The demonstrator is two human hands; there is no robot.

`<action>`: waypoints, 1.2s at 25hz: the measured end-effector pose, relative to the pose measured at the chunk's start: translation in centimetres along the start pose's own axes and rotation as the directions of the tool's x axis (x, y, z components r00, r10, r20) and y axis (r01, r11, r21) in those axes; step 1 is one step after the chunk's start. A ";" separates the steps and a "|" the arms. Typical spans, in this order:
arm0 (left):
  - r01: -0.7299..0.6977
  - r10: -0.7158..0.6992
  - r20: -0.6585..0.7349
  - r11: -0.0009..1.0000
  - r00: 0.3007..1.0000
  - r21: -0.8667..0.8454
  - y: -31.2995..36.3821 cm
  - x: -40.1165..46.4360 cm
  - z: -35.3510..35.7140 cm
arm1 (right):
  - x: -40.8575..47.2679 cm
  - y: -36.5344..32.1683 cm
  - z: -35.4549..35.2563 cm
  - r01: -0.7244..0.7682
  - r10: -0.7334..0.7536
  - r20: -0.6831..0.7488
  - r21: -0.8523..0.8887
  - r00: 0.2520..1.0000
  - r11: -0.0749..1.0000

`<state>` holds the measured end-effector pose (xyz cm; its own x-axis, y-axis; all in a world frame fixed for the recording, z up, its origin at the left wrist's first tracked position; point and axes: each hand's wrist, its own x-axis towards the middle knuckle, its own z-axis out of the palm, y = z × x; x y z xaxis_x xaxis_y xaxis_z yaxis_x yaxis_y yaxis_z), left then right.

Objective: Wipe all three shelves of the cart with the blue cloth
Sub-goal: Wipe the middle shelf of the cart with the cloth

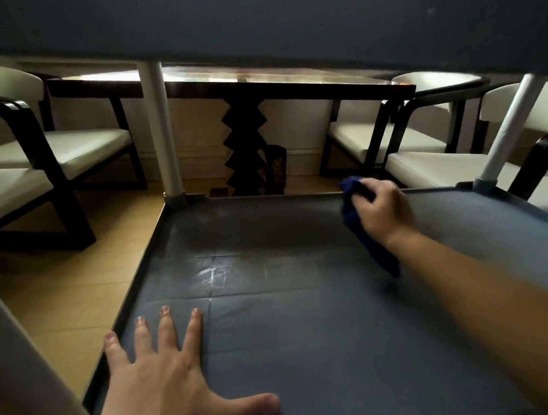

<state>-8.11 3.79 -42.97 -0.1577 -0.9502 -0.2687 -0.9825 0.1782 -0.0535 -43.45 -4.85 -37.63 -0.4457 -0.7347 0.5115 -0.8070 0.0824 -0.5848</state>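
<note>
Reaching across a shelf [314, 323] of the cart, the right hand [381, 209] is seen near the far edge, on the right side. Its fingers are curled closed around the blue cloth [359, 221], which is bunched in the grip; one end of the cloth sticks out above the fingers and the other end hangs down below the wrist and touches the shelf surface. The left hand [165, 386] is laid flat on the near left part of the same shelf, with fingers fully spread and nothing held; the little finger lies on the raised rim. Pale scratch marks [213, 273] are visible in the middle of the shelf. A grey post [161, 131] stands at the far left corner, and another shelf [276, 10] is seen above. Behind the cart, chairs [51, 151] with light cushions and a dark table [233, 81] are placed on a wooden floor [52, 296].
</note>
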 end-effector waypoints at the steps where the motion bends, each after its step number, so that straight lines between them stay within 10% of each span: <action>1: 0.000 0.000 0.006 1.000 1.000 -0.009 -0.1 0.0 0.0 | -0.1 -3.0 2.1 0.069 -0.070 0.018 0.050 0.997 0.996; 7: -0.005 0.006 0.117 1.000 0.993 -0.007 -0.2 0.9 -0.5 | -4.6 -16.8 15.6 0.388 -0.359 0.442 0.026 0.822 0.921; 11: -0.002 -0.006 0.108 0.997 0.994 0.074 -0.5 1.6 -0.2 | -4.3 -18.5 19.4 0.469 -0.293 0.631 -0.127 0.718 0.874; 25: -0.035 0.035 -0.146 0.999 0.989 0.004 -0.5 0.2 0.7 | 2.8 10.1 -0.5 -0.199 0.355 0.133 -0.627 0.925 0.753; 30: -0.043 0.041 -0.169 0.999 0.985 -0.010 -0.7 0.1 0.4 | -0.1 7.5 -2.8 -0.078 0.162 0.184 -0.397 0.970 0.915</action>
<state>-7.36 3.68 -43.32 -0.2120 -0.9717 -0.1039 -0.9758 0.2163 -0.0322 -50.53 -2.23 -40.32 -0.4916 -0.8227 0.2855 -0.8572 0.3996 -0.3248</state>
